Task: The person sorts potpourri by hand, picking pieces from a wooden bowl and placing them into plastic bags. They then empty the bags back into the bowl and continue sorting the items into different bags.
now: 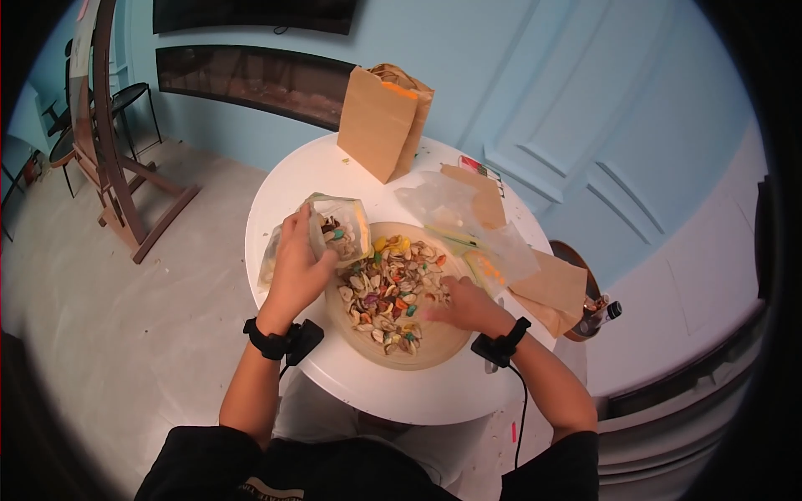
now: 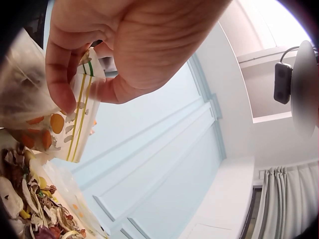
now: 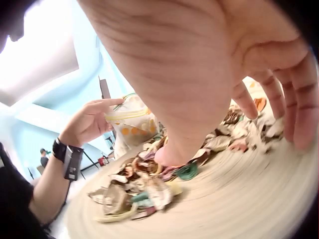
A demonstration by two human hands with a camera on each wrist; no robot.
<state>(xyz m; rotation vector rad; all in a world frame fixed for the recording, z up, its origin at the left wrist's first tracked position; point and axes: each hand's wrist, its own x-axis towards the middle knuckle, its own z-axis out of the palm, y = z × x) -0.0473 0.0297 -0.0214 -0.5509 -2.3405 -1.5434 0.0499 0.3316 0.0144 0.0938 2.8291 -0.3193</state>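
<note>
Dried mixed pieces (image 1: 384,292) in white, yellow, red and green lie in a wide round tan tray (image 1: 351,342). The left hand (image 1: 299,263) grips a clear zip bag (image 1: 362,227) at the tray's upper left; some pieces show inside it. In the left wrist view the fingers and thumb of the left hand (image 2: 99,55) pinch the bag's zip edge (image 2: 79,119). At the tray's right side the right hand (image 1: 468,305) reaches in. Its fingers are spread and bent downward in the right wrist view, the thumb (image 3: 172,155) touching the pieces (image 3: 144,186).
A brown paper bag (image 1: 376,121) stands at the back of the white round table (image 1: 393,401). Clear plastic bags (image 1: 443,200) and brown paper pieces (image 1: 547,288) lie to the right. Beyond the right edge is a basket with a bottle (image 1: 603,316). A wooden easel (image 1: 113,142) stands left.
</note>
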